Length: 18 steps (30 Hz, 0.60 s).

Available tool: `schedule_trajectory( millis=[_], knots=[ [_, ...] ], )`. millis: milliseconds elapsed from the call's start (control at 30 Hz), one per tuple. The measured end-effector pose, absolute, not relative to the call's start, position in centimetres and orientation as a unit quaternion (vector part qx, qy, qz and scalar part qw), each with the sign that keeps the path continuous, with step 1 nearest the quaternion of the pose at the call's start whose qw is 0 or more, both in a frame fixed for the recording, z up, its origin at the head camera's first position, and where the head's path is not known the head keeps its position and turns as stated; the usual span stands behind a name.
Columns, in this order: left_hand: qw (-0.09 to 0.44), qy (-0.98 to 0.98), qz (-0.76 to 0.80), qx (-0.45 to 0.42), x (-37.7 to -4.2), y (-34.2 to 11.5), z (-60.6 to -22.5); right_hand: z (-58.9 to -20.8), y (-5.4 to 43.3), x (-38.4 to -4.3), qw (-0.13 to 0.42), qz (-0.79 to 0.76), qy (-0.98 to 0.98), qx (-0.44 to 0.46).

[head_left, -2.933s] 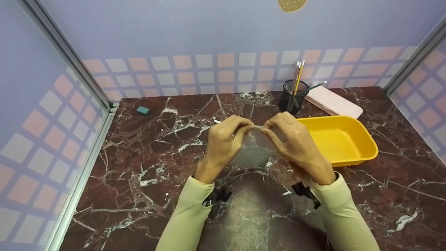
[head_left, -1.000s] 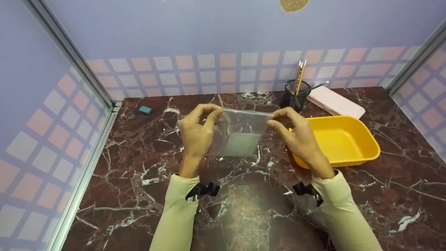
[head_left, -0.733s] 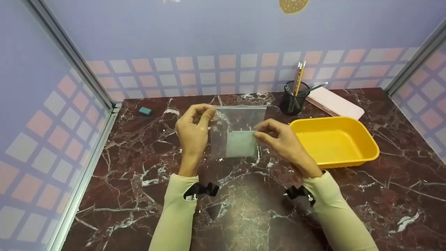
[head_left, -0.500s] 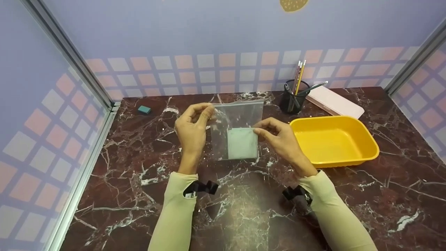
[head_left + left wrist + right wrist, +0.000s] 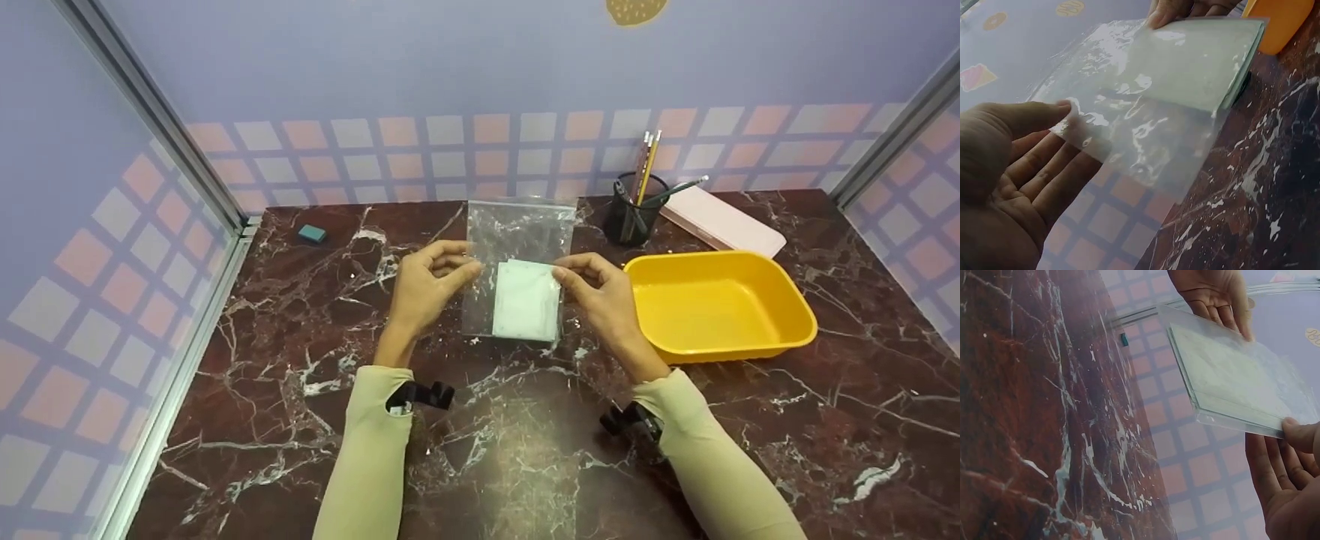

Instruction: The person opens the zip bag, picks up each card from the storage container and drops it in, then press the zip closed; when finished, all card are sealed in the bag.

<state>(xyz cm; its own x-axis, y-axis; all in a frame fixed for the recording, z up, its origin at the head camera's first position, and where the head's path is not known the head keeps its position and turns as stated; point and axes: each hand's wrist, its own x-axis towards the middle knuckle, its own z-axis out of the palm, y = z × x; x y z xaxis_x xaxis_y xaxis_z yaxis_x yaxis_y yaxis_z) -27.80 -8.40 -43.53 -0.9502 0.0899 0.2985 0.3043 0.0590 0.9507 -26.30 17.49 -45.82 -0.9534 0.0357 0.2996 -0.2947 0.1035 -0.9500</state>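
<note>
A clear zip bag (image 5: 521,232) is held up over the marbled table in the head view. Inside it, low and toward the right, sits a thin pale green square stack (image 5: 526,304); its exact kind is unclear. My left hand (image 5: 427,289) pinches the bag's left edge, thumb in front and fingers behind, as the left wrist view shows. On the opposite edge, my right hand (image 5: 604,296) pinches the bag beside the stack's upper right corner. Layered edges of the stack (image 5: 1224,382) show through the plastic in the right wrist view.
To the right stands a yellow tray (image 5: 712,311). Behind it are a black mesh cup (image 5: 624,217) with several pencils and a pale pink case (image 5: 724,221). A small teal block (image 5: 312,233) lies at the back left. Patterned panels border the table's back and sides.
My hands were close together at the bag's top edge, then spread apart. The right hand moved down to the bag's side. The left slid lower, and the bag now faces upward more.
</note>
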Motion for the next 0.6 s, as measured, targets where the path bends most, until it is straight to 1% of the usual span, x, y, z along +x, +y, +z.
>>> schedule_trajectory(
  millis=[167, 300, 600],
  knots=[
    [0.029, -0.73, -0.67, -0.129, -28.2, -9.2, -44.4, -46.5, 17.3, -26.6, 0.107, 0.651, -0.748, 0.076],
    [0.015, -0.731, -0.673, -0.112, -28.5, -9.2, -45.4, -47.2, 17.3, -26.8, 0.091, 0.637, -0.763, 0.063],
    [-0.008, -0.726, -0.684, -0.073, -28.9, -9.1, -47.0, -48.1, 17.2, -27.1, 0.085, 0.617, -0.78, 0.059]
  ],
)
